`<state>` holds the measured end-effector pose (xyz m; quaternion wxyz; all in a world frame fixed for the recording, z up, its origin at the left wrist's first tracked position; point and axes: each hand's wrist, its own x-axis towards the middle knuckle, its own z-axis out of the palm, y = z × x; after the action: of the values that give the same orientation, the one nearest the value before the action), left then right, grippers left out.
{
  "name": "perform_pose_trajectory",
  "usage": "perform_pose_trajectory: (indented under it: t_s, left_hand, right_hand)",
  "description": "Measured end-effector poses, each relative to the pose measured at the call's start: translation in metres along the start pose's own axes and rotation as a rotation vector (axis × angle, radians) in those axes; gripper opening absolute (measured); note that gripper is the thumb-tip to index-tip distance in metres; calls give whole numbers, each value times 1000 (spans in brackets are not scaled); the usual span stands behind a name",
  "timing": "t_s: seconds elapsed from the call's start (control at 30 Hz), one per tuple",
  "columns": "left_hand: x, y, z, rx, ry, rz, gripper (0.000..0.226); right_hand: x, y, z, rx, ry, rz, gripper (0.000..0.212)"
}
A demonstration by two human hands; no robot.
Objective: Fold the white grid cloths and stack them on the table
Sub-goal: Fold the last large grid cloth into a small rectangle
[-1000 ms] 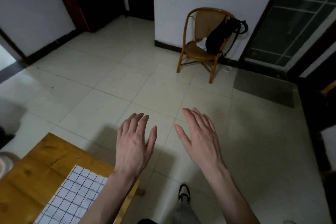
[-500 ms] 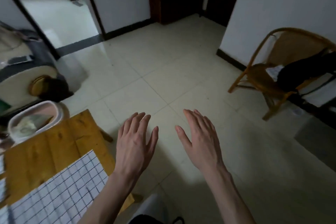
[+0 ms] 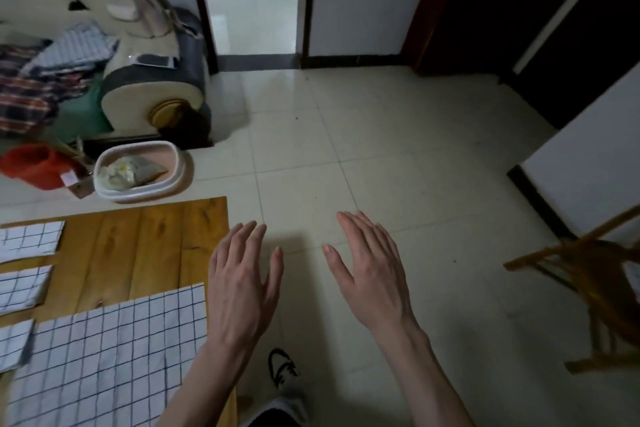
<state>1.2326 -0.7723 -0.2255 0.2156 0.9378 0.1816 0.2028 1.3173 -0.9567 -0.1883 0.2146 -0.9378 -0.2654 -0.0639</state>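
A pale oval plastic tub with a white rim [image 3: 180, 163] stands on the cream tiled floor [image 3: 398, 149] at about ten o'clock from the hands, just beyond the far edge of the yellow-brown wooden plank table [image 3: 145, 246]. Inside it lies a crumpled clear bag [image 3: 128, 170] with pale contents that cannot be made out. At nine o'clock from the tub sits a red plastic container [image 3: 33, 165].

The large white cloth with a dark grid [image 3: 107, 360] lies spread flat on the near part of the table, at about eight o'clock from the left hand [image 3: 242, 284]. Three smaller folded white grid cloths [image 3: 26, 284] lie in a column along the table's left edge, well apart from both hands.

The left hand hovers palm down, fingers straight and slightly spread, over the table's right edge and just beside the large cloth's right border; it holds nothing. The right hand [image 3: 372, 274] hovers over the floor at three o'clock from the left, fingers straight and together, thumb spread, empty. A wooden chair [image 3: 585, 284] stands at three o'clock.
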Motion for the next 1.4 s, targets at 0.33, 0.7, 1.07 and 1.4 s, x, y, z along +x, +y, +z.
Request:
perform_pose_trajectory:
  t_s: [0.33, 0.7, 1.07, 1.4]
  left_hand:
    - [88, -69, -7, 145, 128, -132, 52]
    - [79, -124, -39, 281, 265, -448, 53]
    - [60, -163, -32, 372, 429, -925, 55]
    - [24, -172, 2, 412, 537, -1224, 53]
  right_hand:
    - [126, -29, 60, -155, -147, -189, 72]
    - [203, -113, 120, -81, -238, -595, 65]
    - [257, -201, 183, 112, -424, -1047, 63]
    - [261, -233, 243, 228, -643, -1351, 63]
